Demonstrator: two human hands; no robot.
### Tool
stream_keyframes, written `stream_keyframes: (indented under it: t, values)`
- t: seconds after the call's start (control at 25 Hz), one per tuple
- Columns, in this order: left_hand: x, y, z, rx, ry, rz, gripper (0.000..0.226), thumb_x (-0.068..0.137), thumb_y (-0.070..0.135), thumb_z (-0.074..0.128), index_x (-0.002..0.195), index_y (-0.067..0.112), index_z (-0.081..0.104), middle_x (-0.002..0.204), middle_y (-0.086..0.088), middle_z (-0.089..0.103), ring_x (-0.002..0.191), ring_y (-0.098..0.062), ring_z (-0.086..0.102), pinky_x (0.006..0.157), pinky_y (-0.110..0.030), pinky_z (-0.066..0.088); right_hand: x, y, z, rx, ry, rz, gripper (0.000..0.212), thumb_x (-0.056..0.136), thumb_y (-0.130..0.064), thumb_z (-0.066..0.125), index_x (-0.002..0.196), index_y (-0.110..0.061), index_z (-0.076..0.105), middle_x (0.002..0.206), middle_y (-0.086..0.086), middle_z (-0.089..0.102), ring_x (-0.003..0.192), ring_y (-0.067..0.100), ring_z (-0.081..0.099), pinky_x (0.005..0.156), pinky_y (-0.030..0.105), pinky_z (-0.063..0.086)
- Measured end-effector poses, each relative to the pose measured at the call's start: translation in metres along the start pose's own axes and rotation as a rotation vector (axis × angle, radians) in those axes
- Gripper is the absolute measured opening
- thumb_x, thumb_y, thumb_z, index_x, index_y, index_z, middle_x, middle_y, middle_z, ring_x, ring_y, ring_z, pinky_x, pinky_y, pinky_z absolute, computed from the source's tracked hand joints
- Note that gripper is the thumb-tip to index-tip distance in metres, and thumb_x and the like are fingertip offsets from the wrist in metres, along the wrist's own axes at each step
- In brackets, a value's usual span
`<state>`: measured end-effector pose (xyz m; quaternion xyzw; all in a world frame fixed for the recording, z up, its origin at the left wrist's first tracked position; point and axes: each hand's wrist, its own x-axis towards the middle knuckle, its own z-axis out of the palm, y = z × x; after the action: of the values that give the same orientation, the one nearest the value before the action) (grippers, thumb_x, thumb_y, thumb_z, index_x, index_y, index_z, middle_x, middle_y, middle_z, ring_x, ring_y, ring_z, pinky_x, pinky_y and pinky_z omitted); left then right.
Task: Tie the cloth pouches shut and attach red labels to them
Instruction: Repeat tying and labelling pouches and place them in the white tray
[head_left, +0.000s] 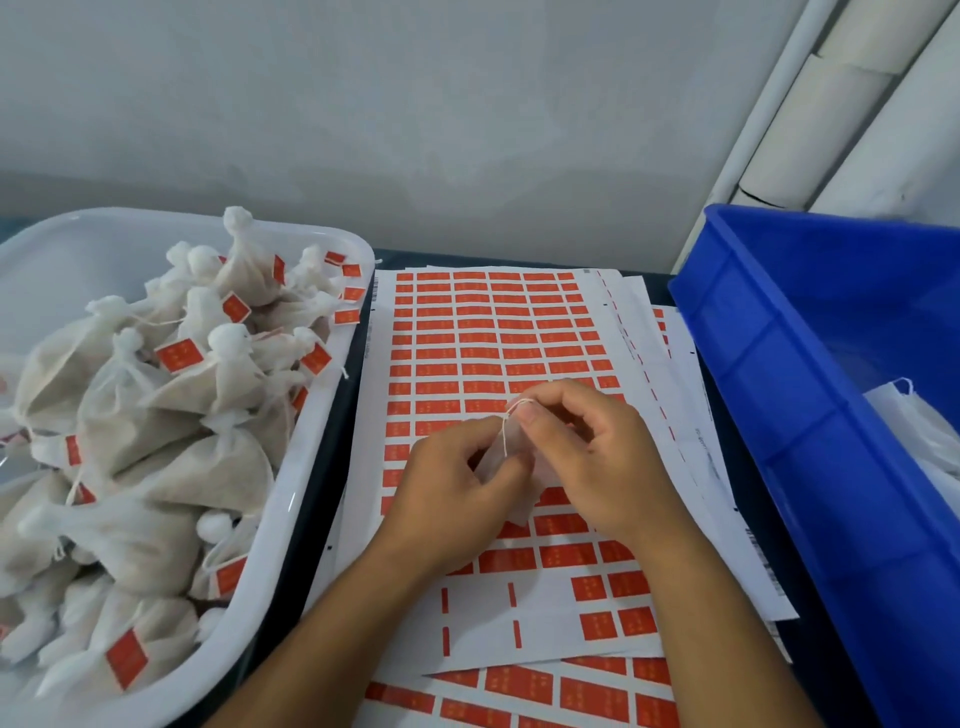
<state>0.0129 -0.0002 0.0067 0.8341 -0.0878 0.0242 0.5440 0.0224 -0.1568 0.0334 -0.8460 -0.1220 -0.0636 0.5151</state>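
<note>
Over the flat paper sheet of red rectangular labels (483, 332), your left hand (457, 488) and right hand (597, 457) pinch a thin white string (505, 431) (pouch mostly hidden). Left of the sheet, a smooth white plastic tub (311, 467) holds gauzy tied, labelled pouches (171, 415).

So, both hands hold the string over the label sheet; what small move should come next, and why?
Probably fold the sticker shut over the string. The left hand and right hand pinch it together above the label sheet, and no red label shows on it yet, unlike the pouches in the white tub.
</note>
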Motion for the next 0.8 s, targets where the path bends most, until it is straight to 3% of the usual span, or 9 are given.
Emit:
stream_keyframes:
  t: [0.36,0.64,0.8]
  values:
    - [-0.005,0.005,-0.002,-0.04,-0.048,-0.084,0.024,0.082,0.052,0.054,0.103,0.041,0.062,0.095,0.025,0.068,0.09,0.004,0.068,0.066,-0.016,0.06,-0.001,-0.004,-0.005,0.208,0.085,0.055,0.012,0.099,-0.042,0.059,0.098,-0.038,0.07,0.099,-0.027,0.069,0.101,-0.003,0.064,0.072,0.012,0.056]
    - [-0.007,0.009,-0.001,-0.093,-0.073,-0.088,0.027,0.087,0.059,0.052,0.105,0.041,0.063,0.099,0.022,0.07,0.091,0.003,0.069,0.062,-0.014,0.057,0.002,-0.004,-0.004,0.211,0.096,0.16,0.019,0.104,-0.046,0.048,0.098,-0.037,0.064,0.096,-0.02,0.071,0.094,0.002,0.069,0.071,0.018,0.06]
    - [-0.008,0.011,0.0,-0.131,-0.079,-0.075,0.038,0.09,0.065,0.042,0.098,0.037,0.066,0.095,0.024,0.068,0.091,0.0,0.068,0.062,-0.009,0.051,0.003,-0.004,-0.006,0.281,0.07,0.209,0.024,0.107,-0.041,0.046,0.102,-0.03,0.067,0.099,-0.015,0.074,0.097,0.008,0.071,0.081,0.034,0.064]
